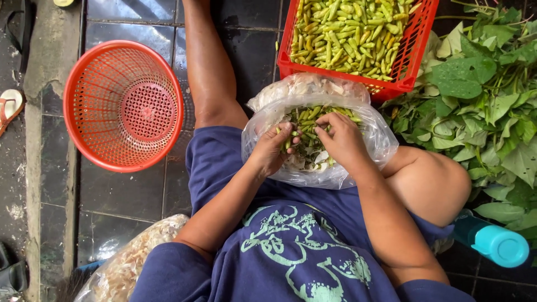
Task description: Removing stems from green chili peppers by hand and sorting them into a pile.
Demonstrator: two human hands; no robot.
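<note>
I sit on a dark tiled floor with a clear plastic bag (369,151) of green chilli peppers (311,115) in my lap. My left hand (272,150) reaches into the bag and pinches a green chilli between thumb and fingers. My right hand (339,138) is just beside it, fingers curled on the same chilli or its stem. Pale stem scraps lie in the bag under both hands. A second clear bag (307,85) with pale contents rests just behind it.
A red rectangular crate (414,47) full of green and yellow chillies stands ahead. An empty round red basket (123,105) sits at left. Leafy greens (486,95) pile at right, with a teal bottle (492,241) below them. A bag of pale scraps (126,265) lies lower left. Sandals (10,106) line the left edge.
</note>
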